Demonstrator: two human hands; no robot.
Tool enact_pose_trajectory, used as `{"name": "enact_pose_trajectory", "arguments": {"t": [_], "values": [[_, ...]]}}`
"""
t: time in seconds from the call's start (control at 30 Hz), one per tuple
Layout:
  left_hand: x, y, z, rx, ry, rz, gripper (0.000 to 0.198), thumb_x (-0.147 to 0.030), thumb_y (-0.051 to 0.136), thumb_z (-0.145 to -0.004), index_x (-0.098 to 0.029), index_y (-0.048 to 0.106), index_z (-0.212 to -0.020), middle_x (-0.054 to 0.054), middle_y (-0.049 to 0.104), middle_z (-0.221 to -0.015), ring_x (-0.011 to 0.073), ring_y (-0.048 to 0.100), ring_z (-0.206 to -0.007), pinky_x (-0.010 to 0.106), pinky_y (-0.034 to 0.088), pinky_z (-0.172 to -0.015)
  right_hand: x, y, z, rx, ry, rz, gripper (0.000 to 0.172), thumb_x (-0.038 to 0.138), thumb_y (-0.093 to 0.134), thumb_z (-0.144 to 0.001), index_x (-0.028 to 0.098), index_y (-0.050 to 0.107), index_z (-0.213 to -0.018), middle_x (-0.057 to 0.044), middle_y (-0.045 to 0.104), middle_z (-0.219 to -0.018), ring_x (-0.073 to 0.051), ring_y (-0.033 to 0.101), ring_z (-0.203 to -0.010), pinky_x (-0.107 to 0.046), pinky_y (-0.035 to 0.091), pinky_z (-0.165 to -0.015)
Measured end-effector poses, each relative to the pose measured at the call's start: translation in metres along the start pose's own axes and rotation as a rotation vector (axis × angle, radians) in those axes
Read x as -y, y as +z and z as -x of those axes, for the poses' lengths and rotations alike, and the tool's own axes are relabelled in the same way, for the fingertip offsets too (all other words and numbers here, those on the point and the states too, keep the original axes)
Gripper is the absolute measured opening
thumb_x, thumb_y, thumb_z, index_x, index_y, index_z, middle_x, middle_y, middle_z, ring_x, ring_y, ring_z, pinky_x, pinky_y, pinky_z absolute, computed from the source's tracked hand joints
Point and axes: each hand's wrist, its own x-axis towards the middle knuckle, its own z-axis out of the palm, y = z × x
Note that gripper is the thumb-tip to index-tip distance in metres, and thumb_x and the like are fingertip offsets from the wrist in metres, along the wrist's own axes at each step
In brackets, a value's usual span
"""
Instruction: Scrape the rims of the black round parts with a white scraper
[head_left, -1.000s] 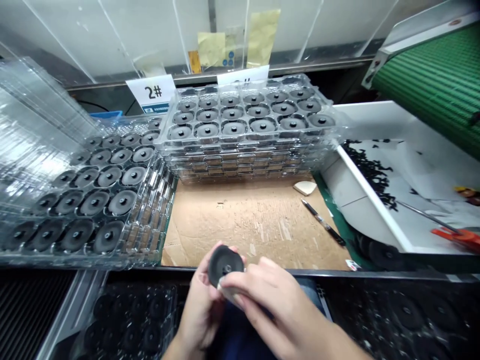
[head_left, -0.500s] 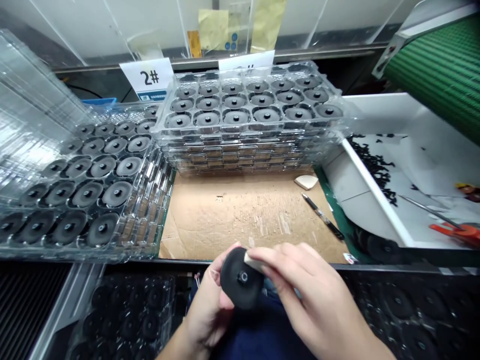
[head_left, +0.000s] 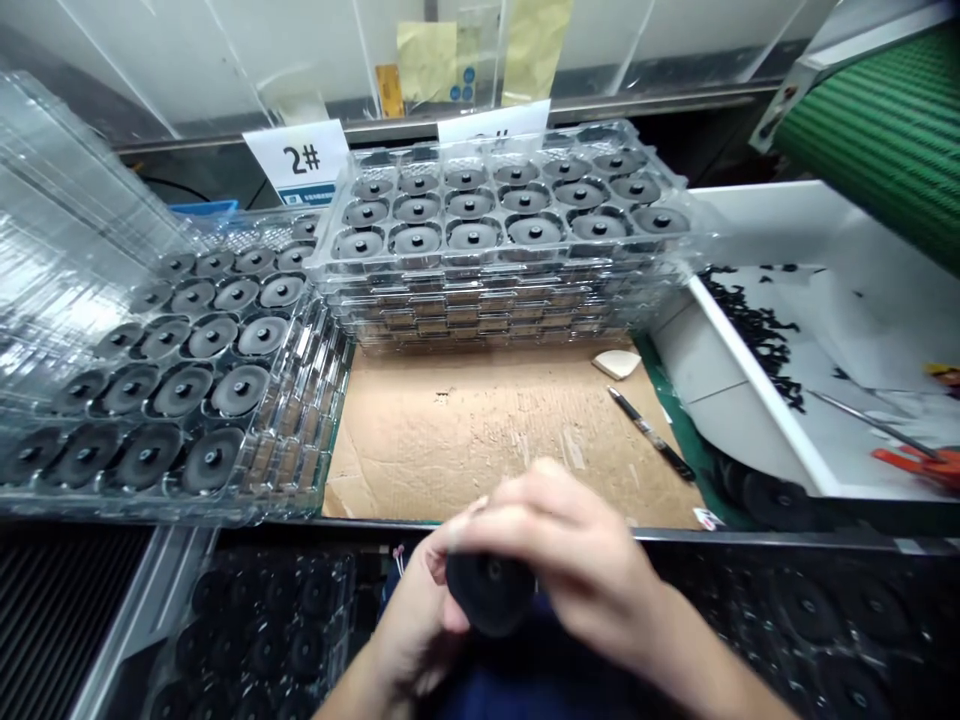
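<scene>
Head view: the person's left hand (head_left: 411, 625) cups a round black disc (head_left: 491, 592) from below and from the side, the palm curved and only half open around it. The right hand (head_left: 570, 550) comes over the top of the same disc, and its fingers (head_left: 525, 512) are bent down on the upper edge, so both hands have hold of it, very close together, just in front of the bench edge and above a dark blue lap. Compared with the earlier frame, the disc is turned, and its face with the centre hub shows much less to the camera. The small white piece seen under the right fingers before is not visible now — I cannot tell if that hand still has it.

On the bench lies a worn cardboard sheet (head_left: 480, 430) with a black pen (head_left: 651, 434) and a white wedge-shaped piece (head_left: 616, 364) on it. Behind it stands a stack of transparent plastic trays (head_left: 480, 300) with black discs in their pockets, and another tray stack (head_left: 300, 400) is at the left. A "2#" card (head_left: 295, 155) stands behind them. At the right are a white bin (head_left: 757, 400) with black scraps and a green conveyor belt (head_left: 877, 130) — more discs lie in a tray (head_left: 262, 620) below the bench.
</scene>
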Motion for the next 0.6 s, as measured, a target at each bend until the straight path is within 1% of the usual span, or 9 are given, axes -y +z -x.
{"name": "enact_pose_trajectory", "arguments": {"t": [0.1, 0.13, 0.2, 0.3, 0.4, 0.47, 0.53, 0.57, 0.6], "values": [[-0.009, 0.005, 0.005, 0.123, -0.071, 0.051, 0.068, -0.039, 0.086, -0.036, -0.027, 0.069, -0.102, 0.007, 0.069, -0.110, 0.0281, 0.065, -0.096, 0.035, 0.053, -0.078, -0.030, -0.003, 0.013, -0.182, 0.382, -0.042, 0.023, 0.021, 0.044, -0.091, 0.023, 0.064, -0.101, -0.004, 0.065, -0.092, -0.016, 0.060, -0.084, -0.027, 0.049, -0.069], [-0.011, 0.005, 0.006, 0.148, -0.093, 0.072, 0.067, -0.038, 0.086, -0.039, -0.027, 0.068, -0.103, 0.007, 0.068, -0.113, 0.0272, 0.065, -0.097, 0.034, 0.053, -0.078, -0.038, -0.001, 0.019, -0.188, 0.468, -0.046, 0.022, 0.022, 0.045, -0.091, 0.023, 0.064, -0.101, -0.004, 0.065, -0.094, -0.016, 0.061, -0.085, -0.028, 0.050, -0.069], [-0.014, 0.003, 0.007, 0.163, -0.107, 0.093, 0.068, -0.038, 0.085, -0.039, -0.026, 0.068, -0.104, 0.008, 0.068, -0.114, 0.0267, 0.065, -0.098, 0.032, 0.053, -0.078, -0.050, 0.008, 0.035, -0.126, 0.560, -0.064, 0.023, 0.026, 0.046, -0.090, 0.023, 0.064, -0.103, -0.005, 0.067, -0.098, -0.018, 0.062, -0.090, -0.030, 0.051, -0.072], [-0.013, 0.000, 0.005, 0.140, -0.110, 0.090, 0.067, -0.039, 0.084, -0.040, -0.025, 0.068, -0.103, 0.009, 0.069, -0.111, 0.0257, 0.066, -0.096, 0.031, 0.054, -0.076, -0.057, 0.028, 0.061, -0.050, 0.592, -0.094, 0.025, 0.028, 0.046, -0.089, 0.022, 0.065, -0.105, -0.006, 0.068, -0.102, -0.020, 0.064, -0.094, -0.033, 0.053, -0.077], [-0.012, 0.001, 0.004, 0.124, -0.118, 0.084, 0.064, -0.039, 0.084, -0.041, -0.025, 0.069, -0.101, 0.008, 0.071, -0.107, 0.0254, 0.067, -0.092, 0.029, 0.055, -0.073, -0.060, 0.038, 0.076, -0.062, 0.614, -0.077, 0.025, 0.028, 0.048, -0.087, 0.020, 0.065, -0.104, -0.007, 0.069, -0.100, -0.021, 0.065, -0.093, -0.034, 0.053, -0.078], [-0.012, 0.003, 0.005, 0.142, -0.125, 0.084, 0.061, -0.038, 0.084, -0.042, -0.024, 0.069, -0.099, 0.007, 0.072, -0.103, 0.0260, 0.068, -0.092, 0.030, 0.055, -0.073, -0.059, 0.033, 0.075, -0.093, 0.634, -0.056, 0.024, 0.028, 0.047, -0.088, 0.019, 0.064, -0.102, -0.007, 0.069, -0.099, -0.021, 0.065, -0.091, -0.034, 0.053, -0.076], [-0.010, 0.005, 0.007, 0.163, -0.128, 0.082, 0.060, -0.038, 0.084, -0.042, -0.025, 0.070, -0.098, 0.006, 0.073, -0.102, 0.0254, 0.068, -0.090, 0.029, 0.054, -0.074, -0.050, 0.020, 0.066, -0.162, 0.645, -0.031, 0.022, 0.028, 0.046, -0.089, 0.020, 0.063, -0.100, -0.006, 0.068, -0.098, -0.019, 0.065, -0.085, -0.030, 0.053, -0.069], [-0.008, 0.006, 0.007, 0.169, -0.129, 0.076, 0.060, -0.039, 0.084, -0.042, -0.025, 0.070, -0.098, 0.006, 0.073, -0.101, 0.0247, 0.068, -0.088, 0.029, 0.054, -0.074, -0.042, 0.013, 0.059, -0.220, 0.621, -0.016, 0.021, 0.026, 0.045, -0.090, 0.021, 0.062, -0.100, -0.005, 0.068, -0.098, -0.018, 0.064, -0.084, -0.027, 0.052, -0.066], [-0.006, 0.007, 0.007, 0.170, -0.123, 0.064, 0.061, -0.040, 0.084, -0.041, -0.025, 0.070, -0.098, 0.005, 0.073, -0.101, 0.0242, 0.069, -0.087, 0.029, 0.053, -0.074, -0.033, 0.007, 0.051, -0.256, 0.549, -0.001, 0.020, 0.024, 0.045, -0.091, 0.022, 0.061, -0.102, -0.004, 0.067, -0.099, -0.016, 0.063, -0.085, -0.025, 0.050, -0.066]]}}
